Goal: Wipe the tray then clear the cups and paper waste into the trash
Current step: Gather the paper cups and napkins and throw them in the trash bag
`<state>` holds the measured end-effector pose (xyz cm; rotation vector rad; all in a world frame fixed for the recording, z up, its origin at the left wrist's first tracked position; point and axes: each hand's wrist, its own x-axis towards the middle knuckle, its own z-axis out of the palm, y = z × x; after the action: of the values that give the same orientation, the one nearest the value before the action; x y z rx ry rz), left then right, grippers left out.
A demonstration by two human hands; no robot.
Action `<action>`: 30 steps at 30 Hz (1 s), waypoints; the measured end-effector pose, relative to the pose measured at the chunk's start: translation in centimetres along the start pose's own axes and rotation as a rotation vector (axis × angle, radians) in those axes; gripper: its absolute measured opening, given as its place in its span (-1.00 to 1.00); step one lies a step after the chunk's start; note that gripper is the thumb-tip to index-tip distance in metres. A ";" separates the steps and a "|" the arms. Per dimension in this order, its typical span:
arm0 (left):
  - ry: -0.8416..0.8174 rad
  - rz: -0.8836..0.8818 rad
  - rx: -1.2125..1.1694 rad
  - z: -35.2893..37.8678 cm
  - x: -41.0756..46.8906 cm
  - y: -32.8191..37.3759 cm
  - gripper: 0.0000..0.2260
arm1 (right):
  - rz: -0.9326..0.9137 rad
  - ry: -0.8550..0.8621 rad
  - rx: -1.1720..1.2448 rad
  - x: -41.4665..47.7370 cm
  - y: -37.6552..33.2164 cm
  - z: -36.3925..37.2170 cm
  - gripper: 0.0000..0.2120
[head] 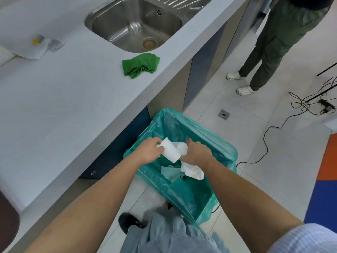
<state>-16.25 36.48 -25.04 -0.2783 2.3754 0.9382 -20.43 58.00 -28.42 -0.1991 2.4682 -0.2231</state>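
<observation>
Both hands are above the trash bin (191, 194), which has a green liner and stands on the pale tiled floor (264, 170) against the counter (63, 99). The left hand (151, 151) has its fingers curled round a white paper cup (170, 149). The right hand (196, 152) grips a second cup (182, 148) that touches the first. Crumpled paper (192, 171) shows just below the right hand, within the bin mouth. The grey-blue counter carries a steel sink (135, 24) and, near its edge, a green cloth (141, 65). Cables (299, 105) trail across the floor; a second person (269, 42) stands beyond.
</observation>
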 end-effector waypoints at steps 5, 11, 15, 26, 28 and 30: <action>-0.052 -0.047 -0.022 1.0 0.1 -1.3 -0.38 | -0.002 -0.065 -0.026 0.8 0.8 0.4 -0.17; 0.084 -0.054 -0.075 0.3 -0.4 -2.2 -0.42 | -0.010 -0.065 -0.035 0.5 0.4 0.1 -0.34; 0.221 -0.013 -0.077 -1.3 -1.0 -1.9 -0.44 | -0.088 0.013 -0.027 0.2 -1.1 -0.8 -0.35; 0.710 0.150 -0.117 -7.7 -6.2 -2.0 -0.59 | -0.432 0.608 0.169 -2.4 -12.2 -5.4 -0.64; 0.768 0.144 -0.124 -9.2 -7.4 -2.8 -0.60 | -0.502 0.650 0.202 -3.0 -14.9 -6.1 -0.66; 0.823 0.132 -0.120 -10.7 -8.8 -3.9 -0.61 | -0.565 0.667 0.227 -3.6 -17.8 -6.6 -0.66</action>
<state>-12.08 26.23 -15.82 -0.6649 3.1070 1.1906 -20.08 42.07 -17.43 -0.8378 2.9415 -0.9340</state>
